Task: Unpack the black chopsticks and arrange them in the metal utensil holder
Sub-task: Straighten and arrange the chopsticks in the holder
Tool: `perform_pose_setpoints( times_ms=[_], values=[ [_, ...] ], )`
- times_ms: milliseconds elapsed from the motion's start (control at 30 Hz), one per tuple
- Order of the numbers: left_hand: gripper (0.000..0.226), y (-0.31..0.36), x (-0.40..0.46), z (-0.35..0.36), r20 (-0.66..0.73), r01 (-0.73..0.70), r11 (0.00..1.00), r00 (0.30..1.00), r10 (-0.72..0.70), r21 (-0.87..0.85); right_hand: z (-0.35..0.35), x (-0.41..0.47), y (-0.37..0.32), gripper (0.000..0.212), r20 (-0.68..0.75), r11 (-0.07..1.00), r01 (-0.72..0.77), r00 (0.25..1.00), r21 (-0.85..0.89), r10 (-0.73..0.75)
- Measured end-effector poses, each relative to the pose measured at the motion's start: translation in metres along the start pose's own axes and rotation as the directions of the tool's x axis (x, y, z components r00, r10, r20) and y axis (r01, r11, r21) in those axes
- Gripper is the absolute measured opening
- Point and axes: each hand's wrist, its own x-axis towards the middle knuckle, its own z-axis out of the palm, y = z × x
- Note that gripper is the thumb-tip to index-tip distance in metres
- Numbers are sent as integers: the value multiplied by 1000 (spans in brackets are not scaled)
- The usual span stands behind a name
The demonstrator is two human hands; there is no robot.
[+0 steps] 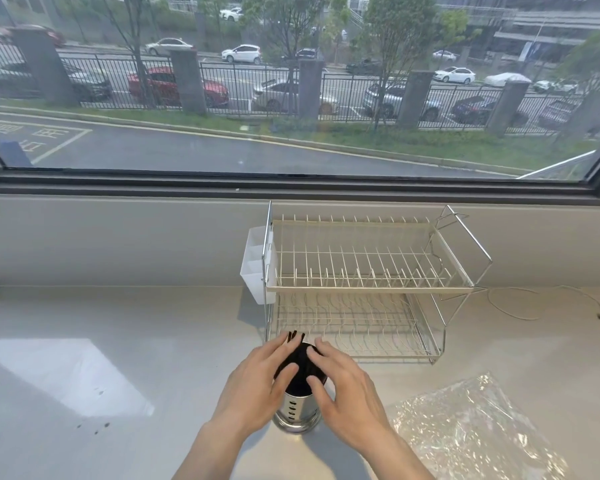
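A shiny metal utensil holder [296, 412] with slots in its side stands on the pale counter, low in the middle of the head view. A bundle of black chopsticks [300, 363] stands in it, tips leaning away from me. My left hand [257, 382] cups the bundle from the left and my right hand [343, 386] cups it from the right. Fingers of both hands rest on the chopsticks above the holder's rim. The lower ends of the chopsticks are hidden inside the holder.
A two-tier wire dish rack [361, 285] with a white plastic caddy [257, 268] on its left side stands just behind the holder. Crumpled clear plastic wrapping [475, 431] lies at the right. A thin white cable [541, 299] trails behind it.
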Motion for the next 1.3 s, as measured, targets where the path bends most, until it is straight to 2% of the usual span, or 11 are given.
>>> perform_pose_setpoints(
  times_ms=[100, 233, 367, 467, 533, 600, 633, 700, 900, 1300],
  values=[
    [51, 4, -2, 0, -9, -24, 999, 1000, 25, 39, -2, -10, 1, 45, -59, 993, 97, 993, -73, -102],
    [45, 8, -7, 2, -70, -36, 999, 997, 38, 26, -5, -16, 3, 39, -106, 981, 176, 977, -81, -184],
    [25, 12, -6, 3, -209, -33, 999, 978, 30, -10, -5, -16, 1, 39, -134, 983, 175, 974, -52, -181],
    [19, 17, 11, 0, -301, 61, 990, 949, -97, -129, -5, -15, -4, 44, -141, 989, 142, 979, -41, -146],
    [34, 21, 27, -3, -205, 136, 968, 962, -180, -210, -5, -14, -5, 50, -124, 992, 122, 984, -41, -126],
    [46, 24, 39, -6, -37, 181, 960, 981, -193, -212, -5, -14, -5, 57, -112, 998, 67, 992, 7, -66],
    [46, 26, 43, -7, 27, 186, 965, 982, -184, -187, -5, -13, -5, 61, -112, 998, 15, 994, 64, -8],
    [41, 27, 45, -5, 61, 187, 975, 982, -181, -120, -6, -11, -3, 65, -136, 982, -87, 985, 168, 110],
    [31, 28, 42, -5, -98, 204, 971, 971, -217, -121, -10, 3, 2, 53, -133, 915, -271, 938, 300, 322],
    [18, 22, 36, -7, -155, 190, 966, 964, -218, -177, -11, 23, -2, 45, -186, 891, -300, 907, 341, 377]
  ],
)
